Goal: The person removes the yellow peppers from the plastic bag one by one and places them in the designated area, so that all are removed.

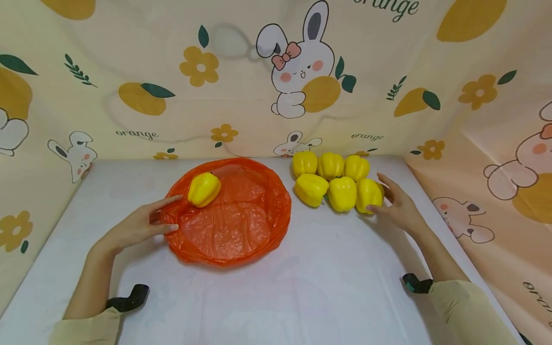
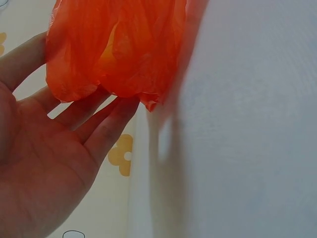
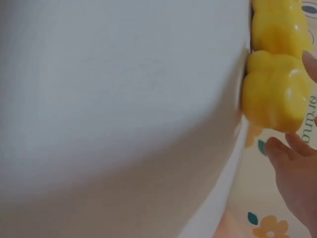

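My left hand [image 1: 138, 225] is at the left side of a red plastic bag [image 1: 233, 225] spread out round on the table. In the left wrist view its fairly straight fingers [image 2: 106, 126] touch the outside of the bag. One yellow bell pepper [image 1: 204, 189] lies inside the bag, near its upper left. My right hand [image 1: 401, 206] is around the right side of the front-right yellow bell pepper [image 1: 368, 195], thumb in front and fingers spread behind. In the right wrist view the fingers [image 3: 280, 151] are beside that pepper; a firm grip is not visible.
Several more yellow bell peppers, among them a front-middle one [image 1: 342, 194] and a back-left one [image 1: 304, 164], stand close together in two rows at the back right. A white cloth covers the table [image 1: 276, 302]. A printed curtain [image 1: 241, 105] rises behind and at both sides.
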A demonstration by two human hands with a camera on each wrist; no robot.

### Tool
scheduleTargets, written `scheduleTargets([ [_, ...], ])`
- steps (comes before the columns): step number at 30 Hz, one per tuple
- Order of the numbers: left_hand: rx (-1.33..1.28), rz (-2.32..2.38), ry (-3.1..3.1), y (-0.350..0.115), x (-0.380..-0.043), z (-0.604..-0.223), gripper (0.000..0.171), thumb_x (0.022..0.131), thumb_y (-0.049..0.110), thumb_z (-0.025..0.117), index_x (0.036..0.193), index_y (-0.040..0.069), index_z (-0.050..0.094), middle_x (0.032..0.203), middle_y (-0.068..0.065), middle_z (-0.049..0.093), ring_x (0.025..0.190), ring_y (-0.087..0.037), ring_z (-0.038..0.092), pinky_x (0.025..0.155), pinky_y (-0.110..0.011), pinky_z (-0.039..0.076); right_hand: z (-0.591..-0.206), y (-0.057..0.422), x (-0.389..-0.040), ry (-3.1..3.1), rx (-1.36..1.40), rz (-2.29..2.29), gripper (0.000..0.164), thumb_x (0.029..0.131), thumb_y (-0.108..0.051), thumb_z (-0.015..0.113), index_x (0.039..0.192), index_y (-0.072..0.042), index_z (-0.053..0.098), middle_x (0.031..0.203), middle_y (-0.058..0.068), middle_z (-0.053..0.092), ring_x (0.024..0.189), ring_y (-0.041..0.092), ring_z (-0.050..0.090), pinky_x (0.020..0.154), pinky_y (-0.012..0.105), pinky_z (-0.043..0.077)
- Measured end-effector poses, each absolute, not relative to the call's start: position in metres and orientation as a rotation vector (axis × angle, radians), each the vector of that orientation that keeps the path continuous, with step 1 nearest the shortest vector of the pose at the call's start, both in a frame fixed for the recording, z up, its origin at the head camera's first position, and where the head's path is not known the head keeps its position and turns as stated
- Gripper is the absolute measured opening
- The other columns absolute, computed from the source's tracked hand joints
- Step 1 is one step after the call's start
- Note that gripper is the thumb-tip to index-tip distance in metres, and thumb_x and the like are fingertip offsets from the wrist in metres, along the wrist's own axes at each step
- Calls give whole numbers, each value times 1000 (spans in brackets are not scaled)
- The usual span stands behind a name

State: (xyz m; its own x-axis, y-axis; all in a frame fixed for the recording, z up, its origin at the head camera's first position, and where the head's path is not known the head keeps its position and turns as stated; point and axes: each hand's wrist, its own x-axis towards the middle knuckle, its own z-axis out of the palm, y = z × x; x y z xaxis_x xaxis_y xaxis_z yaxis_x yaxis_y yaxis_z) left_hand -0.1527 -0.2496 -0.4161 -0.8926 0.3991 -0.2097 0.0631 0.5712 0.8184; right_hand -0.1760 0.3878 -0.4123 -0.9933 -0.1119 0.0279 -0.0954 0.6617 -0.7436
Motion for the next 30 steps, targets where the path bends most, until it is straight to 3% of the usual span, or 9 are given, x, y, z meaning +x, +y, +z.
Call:
scheduleTargets([
  [9,420,1232,2441,-248,-151,-412,71,94,27,69,155,15,35,154,-25,32,134,-44,38,101,-65,42,-393,366,-174,2922,-177,-1324,88,85,-10,79,157,-13,27,159,18,28,145,38,29,114,46,29],
  [13,422,1224,2438,-247,-151,-409,70,94,26,69,155,16,35,154,-24,34,132,-42,40,101,-64,42,-373,343,-169,2935,-266,-1377,83,84,-3,79,154,-4,33,155,21,33,143,40,32,114,53,29],
  [18,434,1207,2445,-246,-152,-404,70,95,26,68,155,16,35,153,-23,36,132,-41,40,102,-66,40,-359,320,-168,2955,-380,-1413,81,81,0,80,151,-2,38,152,22,38,140,42,34,113,58,30],
  [30,389,1188,2443,-243,-154,-406,71,94,28,68,155,17,34,156,-24,30,138,-44,30,106,-70,31,-354,273,-173,2816,-540,-1480,76,83,1,78,149,2,39,154,19,38,141,38,36,115,53,29],
])
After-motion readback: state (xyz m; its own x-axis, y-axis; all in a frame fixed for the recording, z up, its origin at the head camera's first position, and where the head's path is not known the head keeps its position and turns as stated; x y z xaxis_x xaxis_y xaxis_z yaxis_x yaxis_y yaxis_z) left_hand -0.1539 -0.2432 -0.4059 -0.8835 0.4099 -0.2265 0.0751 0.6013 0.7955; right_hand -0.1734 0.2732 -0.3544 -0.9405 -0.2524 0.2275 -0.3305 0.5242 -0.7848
